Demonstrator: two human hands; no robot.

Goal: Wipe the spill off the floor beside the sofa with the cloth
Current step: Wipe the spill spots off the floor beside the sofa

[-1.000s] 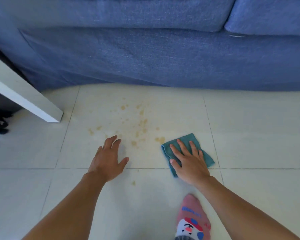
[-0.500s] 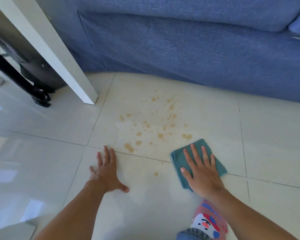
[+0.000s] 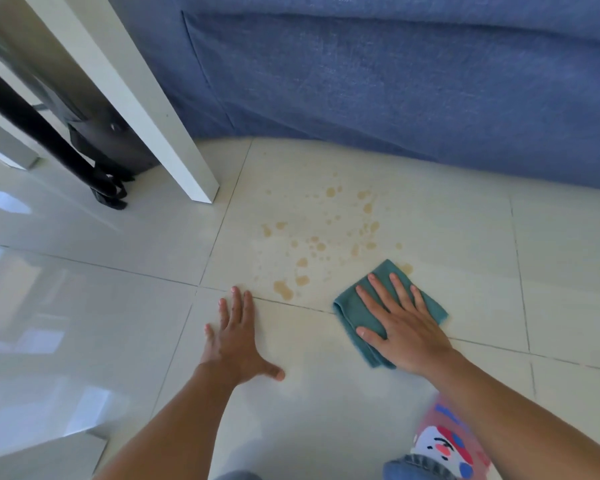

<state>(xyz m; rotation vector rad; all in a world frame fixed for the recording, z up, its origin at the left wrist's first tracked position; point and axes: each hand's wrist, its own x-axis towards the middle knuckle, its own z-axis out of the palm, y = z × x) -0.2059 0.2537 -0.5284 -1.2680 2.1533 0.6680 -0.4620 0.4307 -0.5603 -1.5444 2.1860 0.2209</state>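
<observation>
Cloth flat at the spill's right edge, both hands down on the tiles

Glossy cream floor tiles (image 3: 84, 306) fill the left of the view and mirror bright window light. At the upper left a black strap (image 3: 45, 133) runs diagonally down in front of a dark bag (image 3: 115, 140), and its end lies bunched on the floor. Just right of that, a white furniture leg (image 3: 160, 123) slants down and meets the floor close to the corner of the blue fabric sofa (image 3: 395, 81), whose skirted front stretches across the top of the view to the right edge.

Below the leg, the left hand (image 3: 234, 337) lies palm down on the bare tile, fingers straight and together, thumb spread out to the right; its grip is released and holds nothing. The fingertips reach a grout line, and the nearest drops of the spill (image 3: 326, 237) lie just beyond them. That spill is a scatter of tan droplets and small puddles across one tile in front of the sofa, with the largest blotch nearest the left fingertips.

Further right, the folded teal cloth (image 3: 352, 306) lies flat on the floor at the spill's lower right edge, its far corner touching one tan blotch. The right hand (image 3: 400, 323) presses on it with an unclenched palm and spread fingers, so the grip is flat on the cloth rather than closed around it. Under the right forearm, at the bottom right, a pink cartoon-print sock (image 3: 447, 448) shows beside a denim hem (image 3: 414, 467).
</observation>
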